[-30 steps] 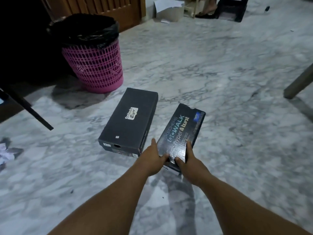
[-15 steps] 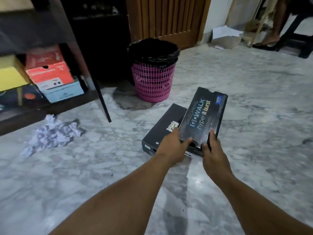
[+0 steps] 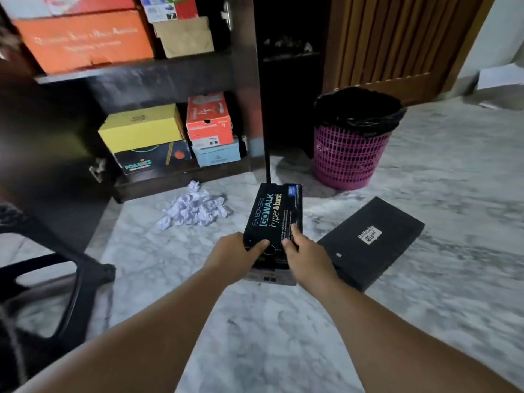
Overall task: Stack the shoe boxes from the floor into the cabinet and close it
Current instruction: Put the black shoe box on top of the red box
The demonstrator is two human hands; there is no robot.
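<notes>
I hold a black Skechers shoe box [image 3: 276, 211] off the floor by its near end. My left hand [image 3: 236, 256] grips its left corner and my right hand [image 3: 304, 255] grips its right corner, thumbs on the lid. A second black shoe box [image 3: 377, 239] with a white label lies flat on the marble floor to the right. The dark cabinet [image 3: 170, 182] stands open ahead on the left. Its lower shelf holds a yellow box [image 3: 141, 127], a dark box, an orange-red box [image 3: 208, 117] and a light blue box. The upper shelf carries a large orange box [image 3: 85, 41] and others.
Crumpled white paper [image 3: 192, 207] lies on the floor before the cabinet. A pink bin [image 3: 351, 154] with a black liner stands right of the open cabinet door edge [image 3: 265, 117]. A black chair [image 3: 56, 279] is at my left. A wooden door [image 3: 397, 43] is behind the bin.
The Skechers box has been lifted off the floor and carried left toward the cabinet. My view has turned left, so the cabinet shelves now show and the second box lies to the right.
</notes>
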